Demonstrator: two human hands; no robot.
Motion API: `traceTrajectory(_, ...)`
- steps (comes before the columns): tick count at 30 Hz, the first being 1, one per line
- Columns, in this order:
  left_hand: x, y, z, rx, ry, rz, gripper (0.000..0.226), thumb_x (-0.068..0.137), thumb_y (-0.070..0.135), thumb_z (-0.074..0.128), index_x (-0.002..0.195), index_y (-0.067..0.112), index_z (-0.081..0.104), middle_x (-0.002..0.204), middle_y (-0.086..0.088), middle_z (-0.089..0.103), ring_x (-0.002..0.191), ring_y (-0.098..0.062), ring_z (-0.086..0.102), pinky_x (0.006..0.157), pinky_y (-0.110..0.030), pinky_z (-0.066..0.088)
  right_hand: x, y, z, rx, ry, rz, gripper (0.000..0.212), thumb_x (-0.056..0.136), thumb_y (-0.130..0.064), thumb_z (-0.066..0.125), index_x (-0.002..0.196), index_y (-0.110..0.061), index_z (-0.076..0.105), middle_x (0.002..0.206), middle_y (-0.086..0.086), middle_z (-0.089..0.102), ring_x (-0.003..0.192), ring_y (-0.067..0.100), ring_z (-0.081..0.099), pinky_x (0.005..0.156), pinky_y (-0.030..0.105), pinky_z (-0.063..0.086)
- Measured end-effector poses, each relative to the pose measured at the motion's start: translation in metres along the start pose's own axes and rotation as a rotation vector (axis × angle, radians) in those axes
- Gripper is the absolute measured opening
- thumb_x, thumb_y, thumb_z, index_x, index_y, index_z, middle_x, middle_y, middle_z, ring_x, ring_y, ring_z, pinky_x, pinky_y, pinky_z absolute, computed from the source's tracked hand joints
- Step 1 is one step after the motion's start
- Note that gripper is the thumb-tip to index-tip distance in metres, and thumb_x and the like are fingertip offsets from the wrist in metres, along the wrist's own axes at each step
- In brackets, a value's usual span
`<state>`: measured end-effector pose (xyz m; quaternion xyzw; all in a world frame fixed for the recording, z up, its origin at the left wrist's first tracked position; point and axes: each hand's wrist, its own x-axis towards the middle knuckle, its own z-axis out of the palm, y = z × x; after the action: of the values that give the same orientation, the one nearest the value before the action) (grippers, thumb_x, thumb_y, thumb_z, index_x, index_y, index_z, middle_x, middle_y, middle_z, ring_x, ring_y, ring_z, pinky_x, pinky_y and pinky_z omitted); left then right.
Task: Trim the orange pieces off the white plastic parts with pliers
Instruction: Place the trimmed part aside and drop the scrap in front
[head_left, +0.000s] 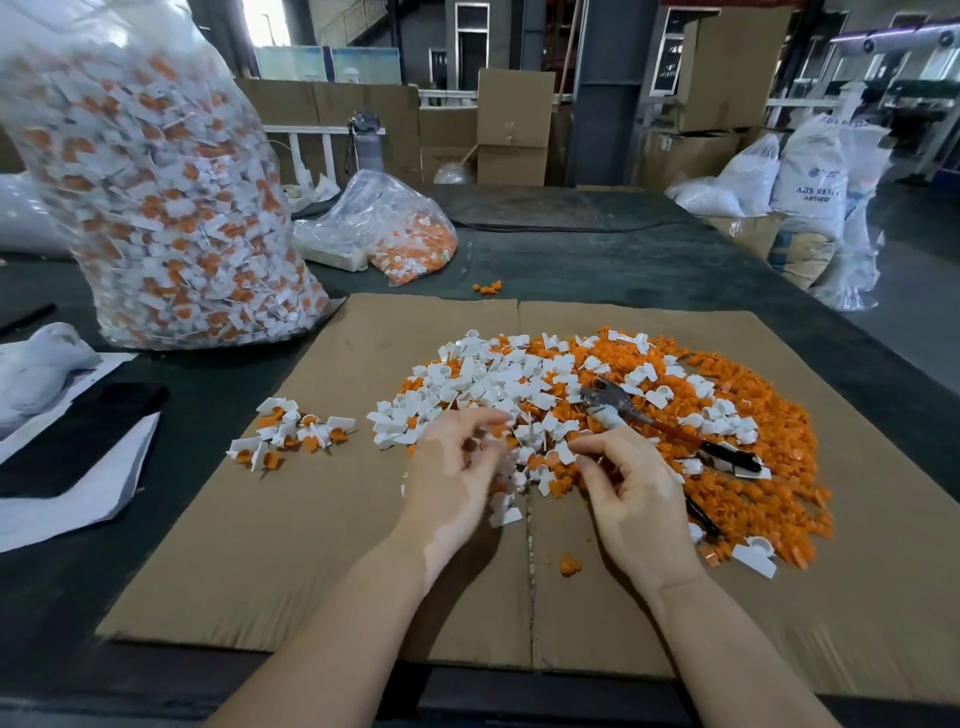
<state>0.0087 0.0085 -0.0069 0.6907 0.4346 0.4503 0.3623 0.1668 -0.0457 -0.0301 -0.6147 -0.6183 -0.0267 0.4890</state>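
Main heap of parts (613, 405) lies on the cardboard sheet (322, 545), directly beyond the fingers (485, 421). Pliers (670, 428) rest on the heap, right of them. Small cluster (291, 434) lies left. Large bag (156, 197) stands far left, behind.

Both my bare forearms reach forward, converging. My left hand (452, 467) is palm-down, fingers loosely curled, blurred, grip unclear. My right hand (631, 488) is thumb-up, fingers curled, thumb and forefinger pinched together; the two hands are close but apart.
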Motion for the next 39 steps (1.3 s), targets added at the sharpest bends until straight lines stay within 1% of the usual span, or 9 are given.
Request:
traceTrajectory(3, 0.007, -0.015, -0.031, 0.026, 0.209, -0.097, 0.018, 0.093, 0.014, 0.055, 0.091, 0.030, 0.062, 0.098, 0.001, 0.056, 0.087, -0.008, 0.059, 0.076, -0.022, 0.047, 0.000, -0.001, 0.000, -0.013, -0.012, 0.001, 0.014, 0.081, 0.002, 0.066, 0.088, -0.010, 0.069, 0.086, -0.002, 0.064, 0.086, 0.010, 0.059, 0.079, 0.015, 0.046)
traceTrajectory(6, 0.019, -0.038, -0.063, 0.354, 0.342, -0.171, 0.015, 0.094, 0.018, 0.055, 0.100, 0.012, 0.066, 0.100, -0.008, 0.057, 0.102, -0.025, 0.049, 0.087, -0.032, 0.038, 0.001, -0.003, 0.001, -0.033, -0.025, -0.010, 0.013, 0.079, 0.003, 0.068, 0.086, -0.008, 0.070, 0.085, -0.001, 0.064, 0.084, 0.013, 0.060, 0.078, 0.022, 0.049)
traceTrajectory(10, 0.022, -0.056, -0.081, 0.710, 0.347, -0.231, 0.020, 0.093, 0.024, 0.056, 0.105, 0.014, 0.069, 0.109, -0.013, 0.051, 0.109, -0.032, 0.040, 0.091, -0.043, 0.035, 0.001, -0.003, 0.002, -0.068, -0.028, 0.017, 0.012, 0.079, 0.003, 0.068, 0.085, -0.007, 0.070, 0.084, 0.001, 0.065, 0.084, 0.015, 0.060, 0.078, 0.016, 0.043)
traceTrajectory(15, 0.020, -0.058, -0.077, 0.831, 0.302, -0.250, 0.022, 0.092, 0.028, 0.057, 0.111, 0.022, 0.067, 0.116, -0.009, 0.047, 0.115, -0.030, 0.035, 0.095, -0.044, 0.031, 0.000, -0.002, 0.001, -0.093, -0.033, 0.038, 0.013, 0.079, 0.006, 0.067, 0.084, -0.006, 0.070, 0.084, 0.003, 0.065, 0.084, 0.016, 0.059, 0.078, 0.018, 0.042)
traceTrajectory(19, 0.017, -0.046, -0.065, 0.683, 0.299, -0.143, 0.016, 0.088, 0.026, 0.063, 0.104, 0.022, 0.067, 0.112, -0.004, 0.051, 0.113, -0.027, 0.038, 0.094, -0.039, 0.031, 0.001, -0.002, 0.001, -0.122, -0.053, 0.023, 0.016, 0.077, 0.008, 0.067, 0.082, -0.007, 0.070, 0.083, 0.002, 0.065, 0.084, 0.016, 0.059, 0.078, 0.020, 0.042)
traceTrajectory(23, 0.005, -0.024, -0.041, 0.373, -0.079, 0.058, 0.014, 0.083, 0.018, 0.068, 0.080, 0.031, 0.063, 0.080, 0.016, 0.058, 0.080, -0.002, 0.054, 0.069, -0.007, 0.036, 0.000, -0.005, 0.001, -0.168, -0.070, -0.035, 0.013, 0.074, 0.001, 0.074, 0.077, -0.010, 0.069, 0.077, -0.001, 0.063, 0.076, 0.016, 0.059, 0.071, 0.022, 0.048)
traceTrajectory(27, -0.002, -0.019, -0.019, 0.421, -0.318, 0.123, 0.010, 0.078, 0.037, 0.072, 0.081, 0.031, 0.065, 0.076, 0.019, 0.053, 0.073, 0.002, 0.048, 0.064, -0.005, 0.033, -0.002, -0.009, 0.002, -0.280, -0.140, -0.050, 0.020, 0.072, -0.027, 0.079, 0.073, -0.014, 0.064, 0.071, -0.004, 0.060, 0.070, 0.015, 0.056, 0.061, 0.028, 0.049)
traceTrajectory(32, -0.002, -0.023, -0.013, 0.451, -0.370, 0.130, 0.014, 0.080, 0.032, 0.072, 0.088, 0.024, 0.065, 0.079, 0.017, 0.048, 0.074, 0.005, 0.045, 0.065, -0.004, 0.032, -0.002, -0.010, 0.005, -0.406, -0.176, -0.081, 0.024, 0.069, -0.026, 0.082, 0.072, -0.013, 0.062, 0.071, -0.001, 0.060, 0.068, 0.019, 0.058, 0.056, 0.029, 0.049)
traceTrajectory(39, -0.002, -0.008, 0.000, 0.161, -0.237, -0.013, 0.022, 0.091, 0.022, 0.061, 0.088, 0.043, 0.057, 0.094, 0.010, 0.061, 0.081, -0.005, 0.058, 0.069, -0.007, 0.040, -0.002, -0.010, 0.006, -0.352, -0.142, -0.093, 0.006, 0.080, -0.006, 0.071, 0.077, -0.007, 0.066, 0.073, 0.004, 0.064, 0.067, 0.021, 0.062, 0.056, 0.031, 0.053)
